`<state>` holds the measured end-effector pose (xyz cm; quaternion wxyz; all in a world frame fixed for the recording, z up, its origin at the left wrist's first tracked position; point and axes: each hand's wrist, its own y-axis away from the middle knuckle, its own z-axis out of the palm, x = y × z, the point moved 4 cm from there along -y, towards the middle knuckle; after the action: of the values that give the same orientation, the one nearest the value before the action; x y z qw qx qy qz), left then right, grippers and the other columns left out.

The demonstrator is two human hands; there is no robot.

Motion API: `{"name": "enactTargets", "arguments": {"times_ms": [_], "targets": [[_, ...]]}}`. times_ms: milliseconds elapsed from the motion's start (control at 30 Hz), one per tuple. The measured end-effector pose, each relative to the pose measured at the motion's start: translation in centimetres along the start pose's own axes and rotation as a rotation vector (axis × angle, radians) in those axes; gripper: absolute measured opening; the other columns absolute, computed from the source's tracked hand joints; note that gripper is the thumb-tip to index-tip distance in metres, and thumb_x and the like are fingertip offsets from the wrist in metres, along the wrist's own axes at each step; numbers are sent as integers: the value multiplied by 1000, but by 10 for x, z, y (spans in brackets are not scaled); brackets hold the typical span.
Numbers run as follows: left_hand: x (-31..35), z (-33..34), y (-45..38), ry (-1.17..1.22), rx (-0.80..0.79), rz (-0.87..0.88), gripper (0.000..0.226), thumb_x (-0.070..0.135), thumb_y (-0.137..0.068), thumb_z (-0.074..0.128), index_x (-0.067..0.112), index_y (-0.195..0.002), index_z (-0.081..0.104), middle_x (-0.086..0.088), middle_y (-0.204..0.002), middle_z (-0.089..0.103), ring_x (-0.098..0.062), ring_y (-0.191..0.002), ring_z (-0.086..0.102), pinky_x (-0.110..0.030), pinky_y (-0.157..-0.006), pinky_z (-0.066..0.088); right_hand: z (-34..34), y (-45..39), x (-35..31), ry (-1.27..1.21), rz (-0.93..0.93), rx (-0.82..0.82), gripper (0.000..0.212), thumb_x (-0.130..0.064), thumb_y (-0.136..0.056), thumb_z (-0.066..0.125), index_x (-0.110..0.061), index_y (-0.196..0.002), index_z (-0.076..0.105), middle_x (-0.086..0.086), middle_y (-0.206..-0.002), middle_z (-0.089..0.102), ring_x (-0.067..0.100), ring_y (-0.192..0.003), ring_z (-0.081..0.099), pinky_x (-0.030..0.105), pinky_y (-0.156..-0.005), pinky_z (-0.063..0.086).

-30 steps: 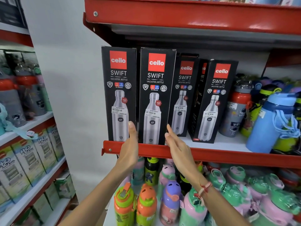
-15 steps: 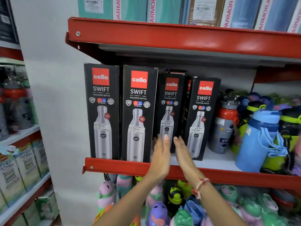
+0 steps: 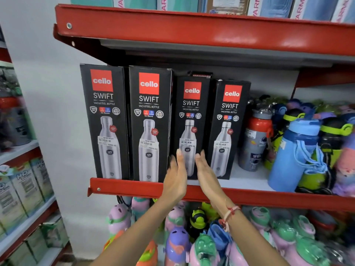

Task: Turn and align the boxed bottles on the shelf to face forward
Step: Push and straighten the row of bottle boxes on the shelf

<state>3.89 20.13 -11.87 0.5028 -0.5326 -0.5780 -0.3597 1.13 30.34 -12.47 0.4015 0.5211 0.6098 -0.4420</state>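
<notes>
Two left boxes (image 3: 126,121) face forward; my open left hand (image 3: 175,179) and right hand (image 3: 206,173), gripping nothing, flank the third box (image 3: 192,116), set farther back.

The left hand (image 3: 175,179) and right hand (image 3: 206,175) cover the lower part of the third box (image 3: 192,120); whether they touch it cannot be told. A further box (image 3: 201,74) behind shows only its top. The upper-shelf cartons (image 3: 226,4) are cut off by the top edge, and the lower bottles (image 3: 288,237) blur
</notes>
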Motion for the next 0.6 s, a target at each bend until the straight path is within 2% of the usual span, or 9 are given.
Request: {"name": "enactTargets", "arguments": {"times_ms": [100, 233, 367, 467, 600], "targets": [[3, -10, 20, 13, -35, 15, 81, 73, -83, 3, 31, -152, 13, 3, -160, 20, -17, -148, 19, -35, -118, 12, -5, 19, 0, 28, -26, 25, 65, -67, -92, 21, -41, -151, 10, -18, -156, 23, 14, -145, 21, 40, -118, 18], [7, -20, 40, 24, -68, 23, 85, 75, -79, 3, 33, -151, 15, 7, -160, 20, -13, -147, 19, -31, -117, 12, -9, 39, -4, 65, -32, 62, 65, -68, -91, 22, -40, -150, 17, -18, -153, 30, 14, -144, 24, 39, -118, 18], [5, -27, 47, 18, -79, 23, 86, 76, -79, 3, 32, -151, 14, 7, -160, 19, -14, -148, 18, -33, -117, 11, -8, 51, -6, 91, -28, 68, 64, -67, -92, 22, -40, -150, 19, -16, -153, 31, 14, -142, 30, 36, -115, 19], [5, -30, 52, 19, -110, 22, 84, 76, -80, 3, 33, -151, 14, 7, -160, 19, -16, -148, 18, -35, -118, 12, -9, 55, -5, 62, -36, 82, 63, -66, -93, 24, -39, -150, 21, -15, -154, 29, 11, -143, 26, 33, -116, 18], [5, -31, 52, -23, -110, 66, 75, 69, -88, 8, 30, -151, 17, 5, -159, 23, -15, -147, 21, -33, -116, 15, -10, 54, -4, 59, -47, 72, 63, -66, -92, 26, -37, -149, 25, -18, -153, 29, 10, -141, 30, 36, -119, 20]]}}
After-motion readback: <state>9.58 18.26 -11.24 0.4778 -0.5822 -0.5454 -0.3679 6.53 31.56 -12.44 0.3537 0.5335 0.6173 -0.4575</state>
